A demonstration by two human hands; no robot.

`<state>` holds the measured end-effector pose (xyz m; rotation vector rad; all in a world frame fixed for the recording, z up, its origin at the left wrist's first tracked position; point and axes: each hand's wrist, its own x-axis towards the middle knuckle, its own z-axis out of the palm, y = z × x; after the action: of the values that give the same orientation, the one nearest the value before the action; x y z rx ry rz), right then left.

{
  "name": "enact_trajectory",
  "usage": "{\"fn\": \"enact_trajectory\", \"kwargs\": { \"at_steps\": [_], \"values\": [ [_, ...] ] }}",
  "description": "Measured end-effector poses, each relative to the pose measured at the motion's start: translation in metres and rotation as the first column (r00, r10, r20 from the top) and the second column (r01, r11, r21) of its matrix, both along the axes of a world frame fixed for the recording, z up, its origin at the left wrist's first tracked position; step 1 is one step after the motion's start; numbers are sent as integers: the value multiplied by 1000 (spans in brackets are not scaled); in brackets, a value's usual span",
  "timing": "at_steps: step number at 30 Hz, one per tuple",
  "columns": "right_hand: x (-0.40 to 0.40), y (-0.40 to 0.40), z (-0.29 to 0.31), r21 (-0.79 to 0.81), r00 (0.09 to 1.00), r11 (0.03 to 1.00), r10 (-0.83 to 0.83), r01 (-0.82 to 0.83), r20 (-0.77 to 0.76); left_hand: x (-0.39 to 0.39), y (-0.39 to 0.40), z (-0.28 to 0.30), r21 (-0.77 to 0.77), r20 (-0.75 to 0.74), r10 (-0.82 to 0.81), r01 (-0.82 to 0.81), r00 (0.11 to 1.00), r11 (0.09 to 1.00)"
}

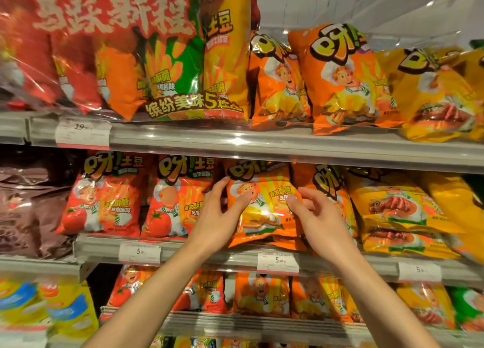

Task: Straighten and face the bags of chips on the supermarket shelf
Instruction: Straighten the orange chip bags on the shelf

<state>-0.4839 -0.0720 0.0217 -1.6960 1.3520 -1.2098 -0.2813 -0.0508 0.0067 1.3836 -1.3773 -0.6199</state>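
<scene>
An orange chip bag (264, 201) with a cartoon chef stands at the front of the middle shelf (209, 253), its top tipped slightly to the left. My left hand (218, 216) grips its left edge, thumb on the front and fingers behind. My right hand (318, 216) holds its right edge, thumb pressed on the front. Red tomato-flavour bags (104, 198) stand upright to the left. More orange bags (332, 190) and yellow bags (395, 211) lie to the right, the yellow ones leaning and stacked.
The top shelf (262, 140) carries a large multipack (172, 67) and orange and yellow bags that lean right. Brown bags (28, 206) fill the far left. The bottom shelf (262, 321) holds more bags. Price tags (277, 262) line the shelf rails.
</scene>
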Motion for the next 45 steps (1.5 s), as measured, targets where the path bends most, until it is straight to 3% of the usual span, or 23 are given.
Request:
{"fn": "enact_trajectory", "kwargs": {
  "at_steps": [11, 22, 34, 41, 45],
  "values": [
    [1, 8, -4, -17, 999, 999, 42, -41, 34, -5, 2, 5, -11, -102, -74, 74, 992, 997],
    [-3, 12, -8, 16, 999, 1000, 17, -18, 29, 7, 3, 8, -51, -50, -110, 108, 993, 993],
    [-8, -8, -8, 114, 998, 993, 14, -21, 55, 59, 23, 10, -20, 142, -256, 261, 956, 965],
    [-7, -9, -10, 77, 990, 997, 38, -28, -136, 59, 27, 1, -117, 121, -189, 203, 974, 972],
    [0, -8, -13, 0, 942, 1000, -11, 11, -335, 71, 36, -4, -154, 132, -94, 114, 987, 981]
  ]
}}
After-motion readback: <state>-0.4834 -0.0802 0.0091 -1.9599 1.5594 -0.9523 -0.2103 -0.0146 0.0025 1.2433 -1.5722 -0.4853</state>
